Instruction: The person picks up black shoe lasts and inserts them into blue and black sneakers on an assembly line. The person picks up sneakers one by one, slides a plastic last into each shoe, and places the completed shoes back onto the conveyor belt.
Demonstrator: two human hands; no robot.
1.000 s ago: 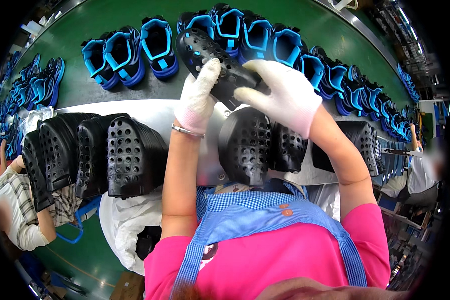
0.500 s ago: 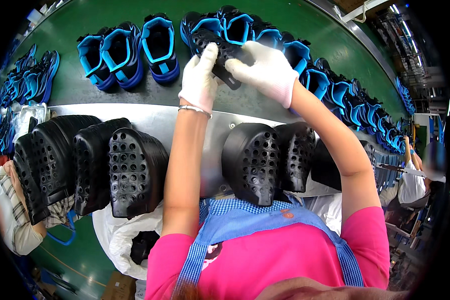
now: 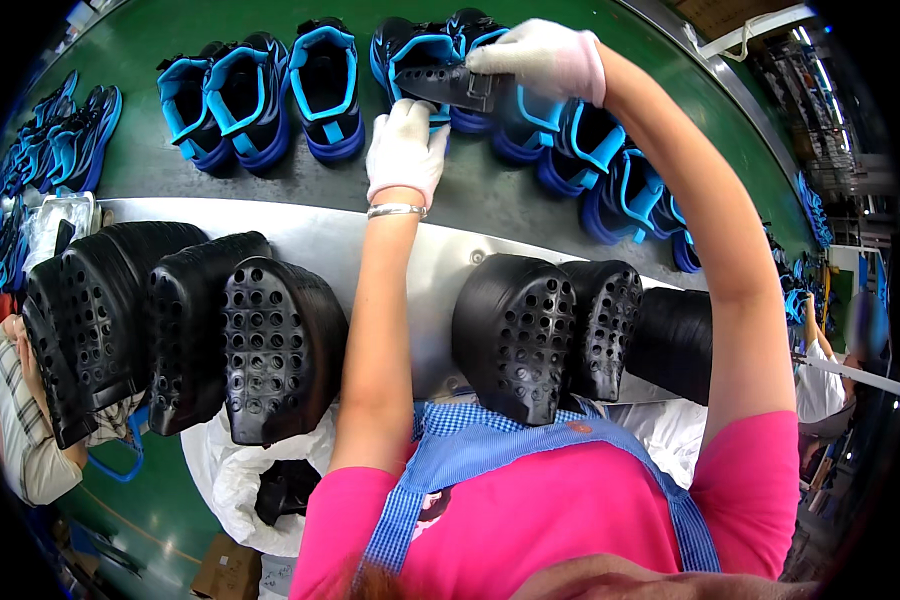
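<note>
My white-gloved right hand [image 3: 545,62] pinches one end of a black plastic shoe insert [image 3: 430,86] with rows of holes. The insert lies slantwise over the opening of a black and blue sneaker [image 3: 395,48], its far end toward the left, and partly hides the shoe. My left hand [image 3: 407,152], also gloved, has its fingers closed round the heel of that sneaker. Another sneaker [image 3: 473,118] stands right beside it, partly covered by the insert and my right hand.
More sneakers [image 3: 325,95] stand in rows on the green table [image 3: 210,195], left and right. Stacks of black perforated inserts [image 3: 270,350] line the metal edge on my left, others [image 3: 515,335] on my right. A white bag [image 3: 220,480] hangs below. Other people are at both sides.
The insert was in both hands before the shoes. My right hand has carried it forward over the sneaker, while my left hand has let go of it and moved to the heel.
</note>
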